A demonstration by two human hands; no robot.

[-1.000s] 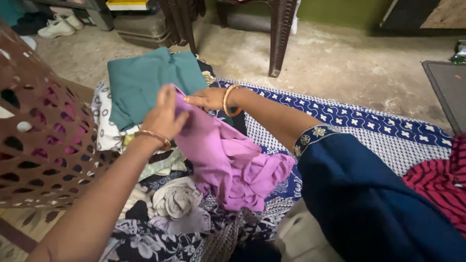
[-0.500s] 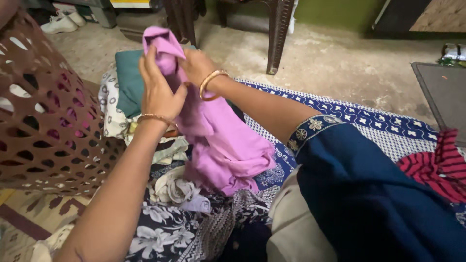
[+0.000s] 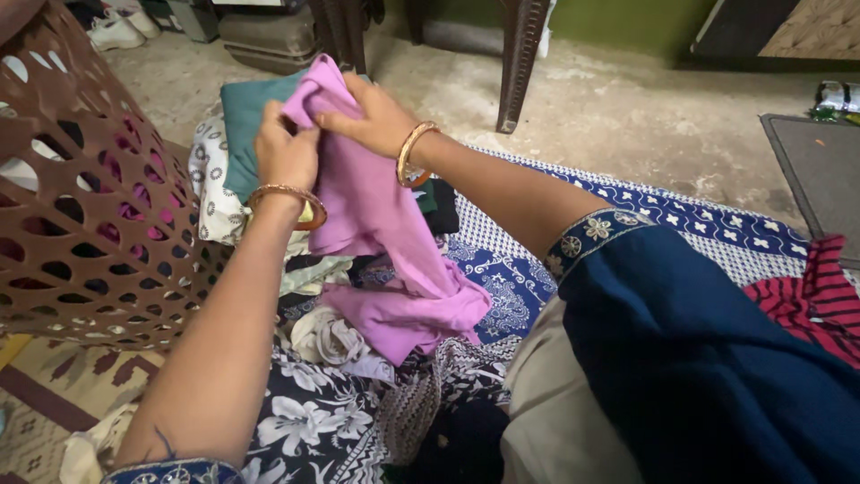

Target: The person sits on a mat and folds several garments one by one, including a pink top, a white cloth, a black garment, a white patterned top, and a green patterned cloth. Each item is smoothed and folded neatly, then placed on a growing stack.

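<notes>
Both hands gripped one purple cloth point(image 3: 376, 224), raised above a heap of clothes. The left hand point(image 3: 285, 154) was closed on the cloth's upper left edge, its fingers pinching the fabric, a gold bangle point(image 3: 288, 199) round the wrist. The right hand point(image 3: 369, 116) was clamped over the top fold just beside the left, thumb underneath, with a second bangle point(image 3: 412, 151) on that wrist. The cloth hung from the two hands and its lower end lay bunched on the pile, touching a crumpled grey garment point(image 3: 330, 339) and a dark floral fabric point(image 3: 313, 421). Behind the hands sat a folded teal cloth point(image 3: 244, 121) on a white patterned one point(image 3: 213, 184). A brown perforated basket point(image 3: 81, 206) stood at the left. A blue patterned mat point(image 3: 690, 224) covered the floor under the right arm, and a red striped garment point(image 3: 820, 305) lay at the far right.
</notes>
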